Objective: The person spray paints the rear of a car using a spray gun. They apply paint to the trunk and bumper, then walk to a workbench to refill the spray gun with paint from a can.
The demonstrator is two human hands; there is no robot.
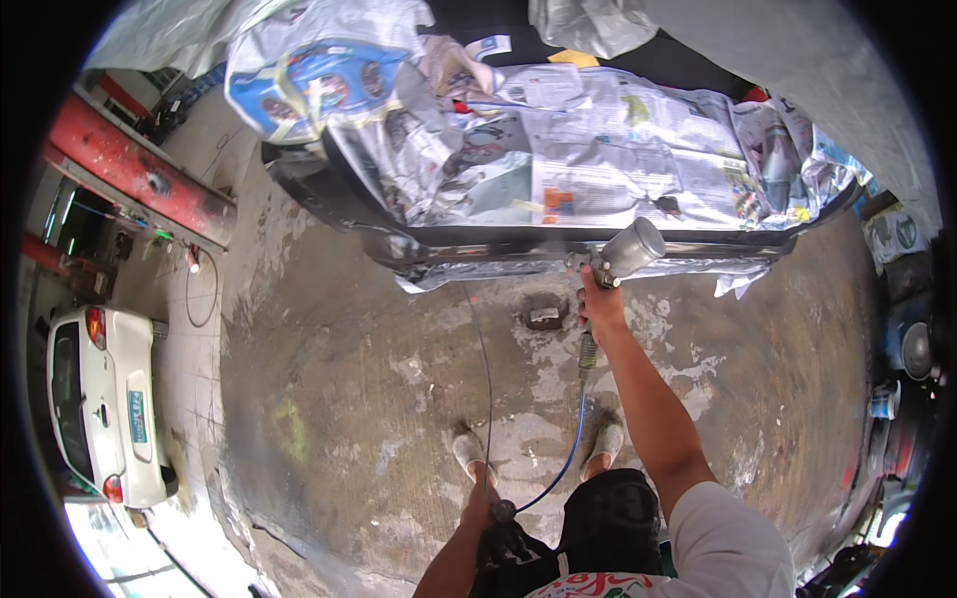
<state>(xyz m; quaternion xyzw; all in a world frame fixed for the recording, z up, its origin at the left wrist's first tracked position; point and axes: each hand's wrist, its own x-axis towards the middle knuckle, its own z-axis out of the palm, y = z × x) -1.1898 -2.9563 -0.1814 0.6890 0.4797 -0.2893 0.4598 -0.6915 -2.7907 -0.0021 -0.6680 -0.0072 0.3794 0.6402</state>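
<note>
My right hand is wrapped round the grip of a spray gun with a grey metal cup tilted to the right. The gun is close to the dark lower body panel of a vehicle, its nozzle end toward the left. From the grip's base a blue air hose curves down to a dark round fitting by my left hand. My left hand is low by my thigh, closed around the hose near that fitting; its fingers show only in part. Newspaper sheets cover the vehicle above the panel.
Plastic sheeting drapes over the top. A thin dark line crosses the stained concrete floor. At left are a red post and a parked white car. Containers and clutter line the right side.
</note>
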